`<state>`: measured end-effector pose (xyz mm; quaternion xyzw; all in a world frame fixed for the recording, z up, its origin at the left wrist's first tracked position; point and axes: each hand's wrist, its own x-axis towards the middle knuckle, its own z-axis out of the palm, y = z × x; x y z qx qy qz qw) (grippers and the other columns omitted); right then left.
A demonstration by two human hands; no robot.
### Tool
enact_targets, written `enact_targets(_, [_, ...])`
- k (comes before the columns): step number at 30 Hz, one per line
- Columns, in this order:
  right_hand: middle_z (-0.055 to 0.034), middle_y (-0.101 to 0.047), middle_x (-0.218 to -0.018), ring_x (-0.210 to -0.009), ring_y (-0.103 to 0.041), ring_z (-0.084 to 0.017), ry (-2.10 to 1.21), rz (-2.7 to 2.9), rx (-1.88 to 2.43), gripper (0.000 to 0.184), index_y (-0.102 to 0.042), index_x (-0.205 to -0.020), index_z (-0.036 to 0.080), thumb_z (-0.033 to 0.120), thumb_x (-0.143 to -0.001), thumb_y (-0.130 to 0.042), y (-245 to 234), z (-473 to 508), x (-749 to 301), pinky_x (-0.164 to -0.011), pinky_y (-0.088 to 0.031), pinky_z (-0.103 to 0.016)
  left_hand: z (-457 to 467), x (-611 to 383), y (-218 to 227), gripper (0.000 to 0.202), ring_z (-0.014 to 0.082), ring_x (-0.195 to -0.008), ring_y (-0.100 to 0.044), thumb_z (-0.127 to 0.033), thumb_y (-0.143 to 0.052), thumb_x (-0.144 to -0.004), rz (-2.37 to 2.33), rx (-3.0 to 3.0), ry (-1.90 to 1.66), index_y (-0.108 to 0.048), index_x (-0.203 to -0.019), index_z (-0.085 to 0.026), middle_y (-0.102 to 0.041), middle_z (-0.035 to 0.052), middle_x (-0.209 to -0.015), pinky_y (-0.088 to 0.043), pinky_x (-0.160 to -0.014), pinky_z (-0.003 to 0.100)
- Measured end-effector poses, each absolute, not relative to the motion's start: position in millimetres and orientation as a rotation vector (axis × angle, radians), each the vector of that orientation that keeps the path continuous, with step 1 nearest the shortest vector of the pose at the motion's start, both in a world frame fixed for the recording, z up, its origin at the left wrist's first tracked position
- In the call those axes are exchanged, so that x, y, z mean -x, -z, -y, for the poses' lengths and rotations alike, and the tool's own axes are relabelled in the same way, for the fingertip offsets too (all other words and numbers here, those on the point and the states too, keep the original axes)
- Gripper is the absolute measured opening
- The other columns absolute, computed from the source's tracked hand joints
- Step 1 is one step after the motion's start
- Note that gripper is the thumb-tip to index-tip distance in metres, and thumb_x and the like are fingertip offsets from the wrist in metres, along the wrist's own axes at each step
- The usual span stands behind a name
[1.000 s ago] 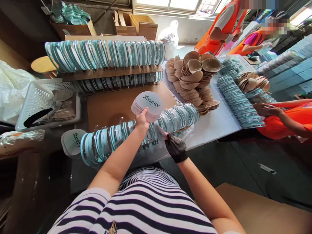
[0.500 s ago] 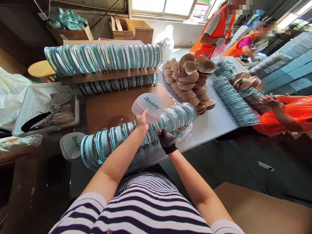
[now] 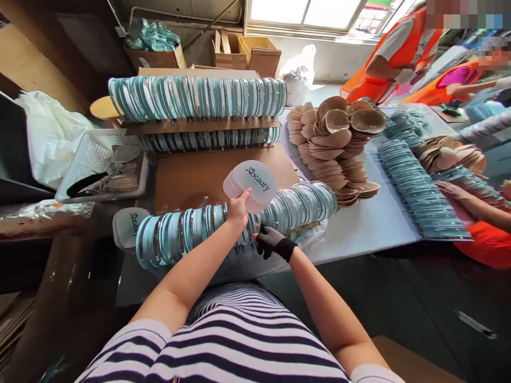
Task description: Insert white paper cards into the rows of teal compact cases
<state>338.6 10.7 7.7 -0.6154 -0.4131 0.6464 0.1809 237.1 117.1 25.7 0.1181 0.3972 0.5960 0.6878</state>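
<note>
"What are the fingers doing?"

"The bare left hand [image 3: 238, 207] grasps a stack of white, rounded, flat cards [image 3: 249, 183] with black lettering, its thumb pressed on top. The right hand [image 3: 271, 240], in a black, pale-dotted glove, has its fingers partly curled at a long row of round, teal-rimmed discs [image 3: 301, 206] in clear plastic; whether they pinch anything, I cannot tell."

"So the cards sit where?"

"Above the middle of that row, just beside the gloved fingers."

"What could go wrong?"

"My guess: the cards could fan out and slide if the thumb's pressure slackened. A gloved finger could also snag a wrapping and tip neighbouring discs. The row lies along the near side of the white-topped table [image 3: 379, 223], so a loosened disc might drop."

"And the containers?"

"Left of the row, a white, perforated plastic basket [image 3: 106, 139] holds flat beige pieces [image 3: 122, 183] and a long black strip [image 3: 85, 186]. At the back, a brown cardboard box [image 3: 154, 59] is heaped with teal, plastic-wrapped pieces [image 3: 154, 38]. The open tan cardboard boxes [image 3: 264, 56] beneath the window hide their insides; the white plastic bag [image 3: 299, 72] beside them bulges, contents unclear."
</note>
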Motion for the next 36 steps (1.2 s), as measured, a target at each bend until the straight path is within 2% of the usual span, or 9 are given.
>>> enact_targets(5, [0.0024, -0.056, -0.048, -0.039, -0.051, -0.013, -1.58, 1.26, 1.815, 0.027, -0.061, -0.095, 0.014, 0.037, -0.084, -0.058, -33.0, -11.6, -355.1, -0.039, -0.041, -0.022, -118.2, -238.5, -21.9, 0.037, 0.02, -0.097, -0.069, -0.006, -0.073, -0.07, -0.897, -0.29, -1.369, -0.07, -0.106, -0.017, -0.075, 0.0065, -0.099, -0.052, -0.096, 0.036])
enact_targets(8, [-0.0064, -0.071, -0.082, -0.067, -0.065, -0.017, -0.815, 1.325, 1.798, 0.037, -0.062, -0.111, 0.015, 0.042, -0.089, -0.05, -54.6, -28.5, -378.6, -0.063, -0.054, -0.029, -116.5, -241.9, -26.8, 0.03, 0.0212, -0.099, -0.069, -0.007, -0.074, -0.069, -0.915, -0.321, -1.345, -0.071, -0.098, -0.015, -0.075, 0.0075, -0.099, -0.052, -0.096, 0.037])
enact_targets(10, [-0.0131, -0.069, -0.111, -0.096, -0.067, -0.022, -0.374, 1.381, 1.767, 0.047, -0.056, -0.127, 0.015, 0.043, -0.09, -0.047, -63.9, -45.0, -388.2, -0.085, -0.055, -0.038, -111.8, -242.1, -32.5, 0.025, 0.0213, -0.094, -0.069, -0.007, -0.073, -0.068, -0.902, -0.344, -1.325, -0.071, -0.092, -0.014, -0.075, 0.008, -0.096, -0.053, -0.094, 0.038])
enact_targets(15, [-0.0188, -0.056, -0.136, -0.127, -0.052, -0.028, 0.04, 1.558, 1.819, 0.051, -0.055, -0.131, 0.012, 0.036, -0.087, -0.05, -63.9, -56.4, -357.9, -0.105, -0.044, -0.047, -95.8, -219.9, -39.4, 0.029, 0.0222, -0.089, -0.07, -0.009, -0.075, -0.066, -0.863, -0.332, -1.254, -0.071, -0.094, -0.017, -0.075, 0.0069, -0.094, -0.054, -0.088, 0.039])
enact_targets(17, [-0.0167, -0.058, -0.134, -0.124, -0.054, -0.027, 0.103, 1.579, 1.76, 0.045, -0.06, -0.127, 0.014, 0.035, -0.088, -0.048, -58.9, -48.3, -331.4, -0.103, -0.045, -0.044, -92.0, -206.8, -38.0, 0.033, 0.023, -0.09, -0.07, -0.011, -0.076, -0.065, -0.855, -0.327, -1.22, -0.071, -0.096, -0.018, -0.075, 0.0066, -0.095, -0.054, -0.088, 0.039])
enact_targets(22, [-0.011, -0.073, -0.081, -0.073, -0.066, -0.022, -0.129, 1.219, 1.847, 0.044, -0.07, -0.094, 0.013, 0.049, -0.086, -0.046, -54.6, -36.0, -301.9, -0.068, -0.055, -0.034, -94.9, -188.7, -39.4, 0.033, 0.0225, -0.085, -0.07, -0.006, -0.077, -0.061, -0.821, -0.265, -1.154, -0.071, -0.092, -0.018, -0.075, 0.0057, -0.089, -0.055, -0.087, 0.039])
enact_targets(28, [-0.0154, -0.072, -0.082, -0.073, -0.068, -0.026, 0.24, 1.022, 2.131, 0.049, -0.071, -0.096, 0.012, 0.055, -0.084, -0.049, -55.3, 46.4, -317.4, -0.059, -0.051, -0.032, -127.0, -173.5, -45.5, 0.024, 0.0222, -0.099, -0.069, -0.007, -0.071, -0.074, -0.868, -0.104, -1.171, -0.069, -0.096, -0.016, -0.074, 0.0068, -0.1, -0.054, -0.094, 0.042])
enact_targets(31, [-0.0108, -0.072, -0.074, -0.062, -0.067, -0.022, 0.149, 1.412, 2.216, 0.044, -0.072, -0.1, 0.016, 0.047, -0.091, -0.043, -40.7, 99.2, -301.8, -0.052, -0.048, -0.027, -141.1, -165.8, -38.6, 0.021, 0.0228, -0.105, -0.067, -0.006, -0.069, -0.076, -0.929, -0.019, -1.178, -0.068, -0.096, -0.014, -0.073, 0.0086, -0.107, -0.053, -0.096, 0.044])
enact_targets(36, [-0.0096, -0.075, -0.084, -0.071, -0.07, -0.02, -0.13, 1.658, 2.292, 0.046, -0.071, -0.11, 0.021, 0.039, -0.098, -0.031, -26.8, 116.0, -273.0, -0.061, -0.05, -0.025, -143.0, -162.8, -25.3, 0.025, 0.024, -0.109, -0.066, -0.005, -0.07, -0.075, -0.892, -0.046, -1.224, -0.068, -0.098, -0.016, -0.073, 0.0088, -0.109, -0.053, -0.097, 0.044])
